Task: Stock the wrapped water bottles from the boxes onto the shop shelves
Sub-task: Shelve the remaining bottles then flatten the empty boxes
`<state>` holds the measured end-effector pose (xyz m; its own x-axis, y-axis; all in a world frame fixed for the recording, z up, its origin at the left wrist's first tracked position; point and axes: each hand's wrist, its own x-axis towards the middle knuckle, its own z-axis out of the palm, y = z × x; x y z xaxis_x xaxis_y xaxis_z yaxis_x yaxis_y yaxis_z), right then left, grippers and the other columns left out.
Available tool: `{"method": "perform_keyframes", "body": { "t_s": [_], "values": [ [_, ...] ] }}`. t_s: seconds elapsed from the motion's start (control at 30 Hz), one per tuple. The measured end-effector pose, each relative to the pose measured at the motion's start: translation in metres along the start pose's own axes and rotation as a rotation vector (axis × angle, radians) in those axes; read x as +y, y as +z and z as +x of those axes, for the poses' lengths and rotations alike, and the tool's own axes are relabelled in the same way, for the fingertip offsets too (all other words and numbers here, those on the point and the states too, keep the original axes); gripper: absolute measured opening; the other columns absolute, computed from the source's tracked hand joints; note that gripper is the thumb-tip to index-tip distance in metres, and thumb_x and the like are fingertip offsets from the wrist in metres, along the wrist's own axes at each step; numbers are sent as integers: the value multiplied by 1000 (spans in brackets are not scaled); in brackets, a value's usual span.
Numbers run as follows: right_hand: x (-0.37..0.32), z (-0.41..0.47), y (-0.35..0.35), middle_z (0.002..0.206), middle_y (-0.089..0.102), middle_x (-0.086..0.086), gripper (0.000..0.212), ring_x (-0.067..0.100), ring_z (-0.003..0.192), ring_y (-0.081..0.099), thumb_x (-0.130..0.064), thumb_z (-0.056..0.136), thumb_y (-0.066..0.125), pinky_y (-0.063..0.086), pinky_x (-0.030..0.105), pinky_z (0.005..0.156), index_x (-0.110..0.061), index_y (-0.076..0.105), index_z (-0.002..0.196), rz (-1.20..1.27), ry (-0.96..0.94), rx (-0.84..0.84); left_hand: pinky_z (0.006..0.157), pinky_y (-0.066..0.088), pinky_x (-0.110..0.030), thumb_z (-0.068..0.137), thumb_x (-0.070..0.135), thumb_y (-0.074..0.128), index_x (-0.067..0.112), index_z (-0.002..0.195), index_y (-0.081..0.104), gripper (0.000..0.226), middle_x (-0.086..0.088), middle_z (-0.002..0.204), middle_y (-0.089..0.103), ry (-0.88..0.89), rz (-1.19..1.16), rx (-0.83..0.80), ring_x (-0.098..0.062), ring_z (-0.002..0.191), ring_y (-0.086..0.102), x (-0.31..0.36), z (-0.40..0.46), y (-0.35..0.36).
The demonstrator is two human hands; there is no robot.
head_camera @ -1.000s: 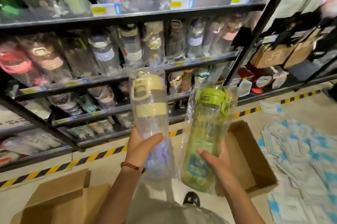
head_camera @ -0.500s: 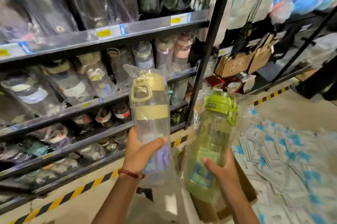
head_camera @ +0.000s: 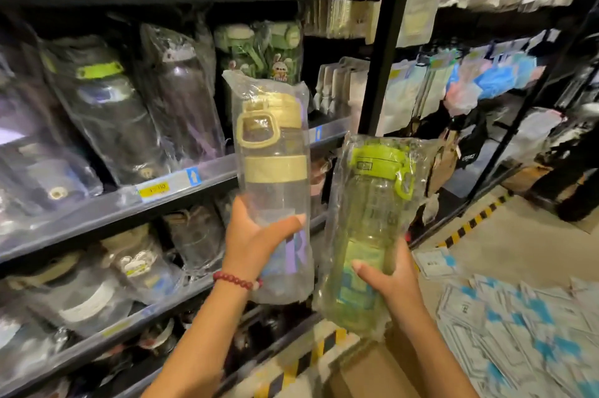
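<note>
My left hand (head_camera: 256,242), with a red bead bracelet at the wrist, grips a clear bottle with a tan-yellow lid (head_camera: 274,170), wrapped in plastic and held upright. My right hand (head_camera: 392,281) holds a green bottle with a lime lid (head_camera: 369,219), also wrapped, a little lower and to the right. Both bottles are raised in front of the grey metal shelf (head_camera: 181,183), whose tiers are packed with wrapped bottles (head_camera: 107,115).
A black upright post (head_camera: 379,50) divides this rack from a neighbouring rack of hanging packets (head_camera: 479,73). An open cardboard box (head_camera: 366,371) sits below my hands. Blue-and-white flat packets (head_camera: 518,326) cover the floor at right. Yellow-black tape (head_camera: 470,225) lines the floor.
The view has risen and closed in on the shelves. Both bottles have come up and nearer the middle shelf, still held the same way.
</note>
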<state>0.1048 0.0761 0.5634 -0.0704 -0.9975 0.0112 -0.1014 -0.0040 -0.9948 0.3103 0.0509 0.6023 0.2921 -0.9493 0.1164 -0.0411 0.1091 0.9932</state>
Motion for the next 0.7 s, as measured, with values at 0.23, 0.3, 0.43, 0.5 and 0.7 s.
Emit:
{"method": "perform_keyframes", "body": {
  "t_s": [0.23, 0.3, 0.43, 0.5, 0.7],
  "values": [
    [-41, 91, 23, 129, 47, -13, 103, 8, 119, 49, -47, 57, 80, 41, 28, 93, -21, 30, 142, -13, -76, -52, 69, 49, -27, 43, 34, 84, 25, 100, 51, 66, -5, 99, 65, 48, -31, 8, -18, 79, 62, 26, 76, 3],
    [-51, 115, 26, 134, 46, -10, 107, 8, 121, 49, -46, 55, 81, 39, 30, 95, -19, 29, 144, -15, -99, -60, 70, 48, -23, 44, 31, 82, 29, 97, 49, 63, -1, 99, 64, 42, -49, 19, -14, 82, 63, 31, 90, 7],
    [-66, 161, 29, 140, 41, -9, 109, 11, 126, 43, -51, 51, 76, 39, 32, 100, -22, 28, 145, -21, -146, -93, 66, 44, -15, 52, 27, 86, 32, 96, 48, 58, 8, 99, 61, 48, -52, 47, -1, 84, 60, 36, 112, 22],
    [-71, 183, 27, 142, 42, -7, 112, 13, 128, 43, -56, 49, 74, 40, 38, 104, -24, 27, 145, -30, -153, -106, 63, 44, -12, 61, 19, 86, 28, 101, 52, 55, 6, 100, 62, 60, -44, 64, -1, 85, 61, 36, 125, 30],
    [-83, 242, 25, 135, 40, -15, 101, 6, 124, 40, -44, 57, 72, 38, 23, 91, -26, 27, 146, -11, -198, -204, 58, 46, -9, 57, 22, 86, 26, 99, 52, 54, 2, 100, 64, 59, -99, 157, 0, 78, 63, 36, 160, 52]
  ]
}}
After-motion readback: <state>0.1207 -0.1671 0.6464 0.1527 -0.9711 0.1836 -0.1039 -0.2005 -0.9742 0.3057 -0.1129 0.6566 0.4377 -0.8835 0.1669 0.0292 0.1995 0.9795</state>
